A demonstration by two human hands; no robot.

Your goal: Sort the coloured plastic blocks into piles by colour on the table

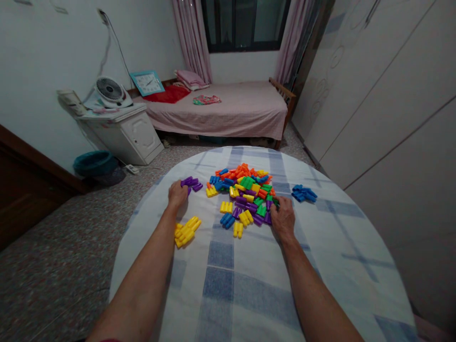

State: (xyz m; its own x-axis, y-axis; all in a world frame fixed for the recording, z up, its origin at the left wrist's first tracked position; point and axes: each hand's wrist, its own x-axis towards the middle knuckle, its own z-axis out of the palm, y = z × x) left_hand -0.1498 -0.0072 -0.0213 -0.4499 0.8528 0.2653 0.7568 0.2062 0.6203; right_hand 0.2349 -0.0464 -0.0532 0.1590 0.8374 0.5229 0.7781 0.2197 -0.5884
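Observation:
A heap of small plastic blocks in mixed colours (245,187) lies in the middle of a round table covered with a blue checked cloth (249,285). My left hand (177,194) rests by a small group of purple blocks (191,183), fingers curled against them. My right hand (282,216) sits at the heap's right edge, fingers bent onto purple and green blocks. A yellow group (186,231) lies beside my left forearm, and a blue group (304,193) lies to the right.
Beyond the table stand a bed with a pink cover (228,109), a white cabinet with a fan (123,128) and a teal basket (93,163) on the floor. White wardrobe doors (384,95) line the right side.

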